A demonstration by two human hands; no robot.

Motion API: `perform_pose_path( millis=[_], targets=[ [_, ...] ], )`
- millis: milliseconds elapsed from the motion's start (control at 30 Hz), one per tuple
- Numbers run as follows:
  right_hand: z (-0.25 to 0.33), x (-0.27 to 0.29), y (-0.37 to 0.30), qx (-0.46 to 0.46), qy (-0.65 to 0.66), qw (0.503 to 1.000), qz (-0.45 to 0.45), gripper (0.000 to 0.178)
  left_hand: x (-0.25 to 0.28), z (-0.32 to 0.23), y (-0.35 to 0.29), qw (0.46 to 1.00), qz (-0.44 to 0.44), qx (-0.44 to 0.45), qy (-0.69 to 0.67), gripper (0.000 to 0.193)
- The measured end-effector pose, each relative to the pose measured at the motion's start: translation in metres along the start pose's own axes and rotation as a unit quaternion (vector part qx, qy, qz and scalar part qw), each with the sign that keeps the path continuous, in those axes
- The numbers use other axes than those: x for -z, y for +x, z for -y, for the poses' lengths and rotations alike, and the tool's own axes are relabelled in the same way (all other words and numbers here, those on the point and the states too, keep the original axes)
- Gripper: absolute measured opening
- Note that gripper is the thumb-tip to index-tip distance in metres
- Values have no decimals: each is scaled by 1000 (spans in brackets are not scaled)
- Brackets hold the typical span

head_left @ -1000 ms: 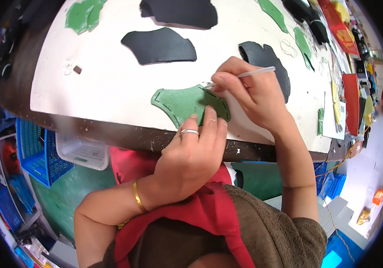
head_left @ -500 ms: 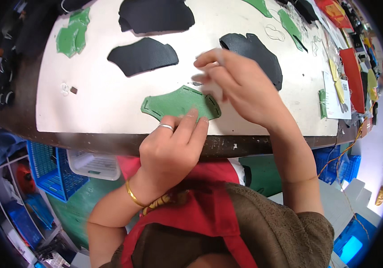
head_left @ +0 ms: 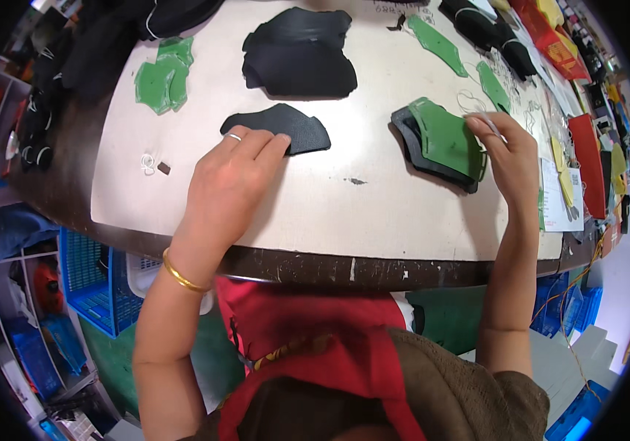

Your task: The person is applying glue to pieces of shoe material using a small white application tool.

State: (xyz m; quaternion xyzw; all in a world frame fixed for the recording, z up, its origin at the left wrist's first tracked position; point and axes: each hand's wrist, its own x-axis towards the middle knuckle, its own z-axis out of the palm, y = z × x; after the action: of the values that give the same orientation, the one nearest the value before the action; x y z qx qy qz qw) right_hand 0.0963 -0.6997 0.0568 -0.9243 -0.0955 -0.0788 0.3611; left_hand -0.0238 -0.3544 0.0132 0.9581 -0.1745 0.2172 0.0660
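Green template (head_left: 449, 140) caps black layers (head_left: 411, 145); right of it, our right fingers (head_left: 479, 126) pinch pale stick (head_left: 493, 127); left of it, our left fingers (head_left: 276, 145) touch black piece (head_left: 304, 132), grip unclear. Stick bump could skew template.

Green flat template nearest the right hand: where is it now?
In the head view, right of centre: the green flat template lies over a black curved piece, with the right hand at its upper right edge.
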Motion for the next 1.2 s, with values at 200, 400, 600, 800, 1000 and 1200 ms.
perform_pose_path(
  millis=[200,400,600,800,1000,1200],
  targets=[
    [20,-16,-33,57,142,988,-12,16,19,-23,14,992,-89,11,-92,31],
    [56,-60,-57,121,140,966,182,12,17,-96,-37,984,-24,-8,-175,19],
    [60,-88,-62,179,113,946,244,14,3,-98,-57,974,-92,82,-188,22],
    [60,-87,-61,190,75,948,243,15,2,-102,-56,971,-94,82,-204,23],
    [61,-93,-59,198,53,946,251,14,5,-105,-53,977,-67,81,-188,27],
    [65,-75,-50,186,20,945,267,23,13,-109,-40,986,-12,73,-152,25]
  ],
)
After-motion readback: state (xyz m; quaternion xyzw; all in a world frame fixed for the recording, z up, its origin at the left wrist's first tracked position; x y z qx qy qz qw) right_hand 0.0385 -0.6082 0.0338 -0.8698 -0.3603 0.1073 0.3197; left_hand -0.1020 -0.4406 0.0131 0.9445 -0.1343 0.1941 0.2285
